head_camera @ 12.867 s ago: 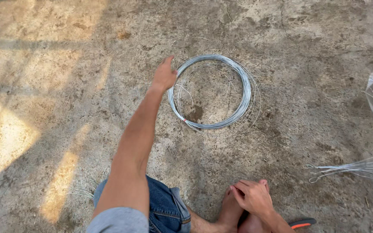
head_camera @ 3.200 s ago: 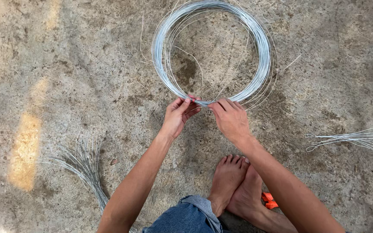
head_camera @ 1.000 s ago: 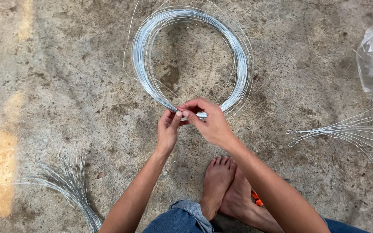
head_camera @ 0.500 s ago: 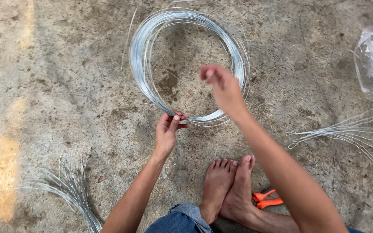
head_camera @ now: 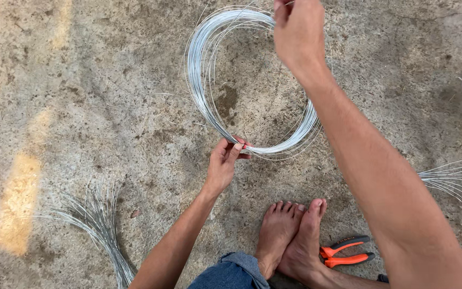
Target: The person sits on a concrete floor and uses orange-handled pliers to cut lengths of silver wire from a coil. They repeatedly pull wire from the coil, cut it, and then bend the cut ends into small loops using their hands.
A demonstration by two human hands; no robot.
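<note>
Pinching the near edge of the wire coil point(head_camera: 252, 80) with my left hand point(head_camera: 224, 165), while my right hand point(head_camera: 299, 29), which was beside it a moment ago, has lifted a strand high. Coil lies on concrete; orange pliers point(head_camera: 345, 252) by my feet.

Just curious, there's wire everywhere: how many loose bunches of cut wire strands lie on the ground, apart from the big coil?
2: one bunch of cut wire at lower left, another bunch at the right edge, partly out of view. More may lie outside the picture.
</note>
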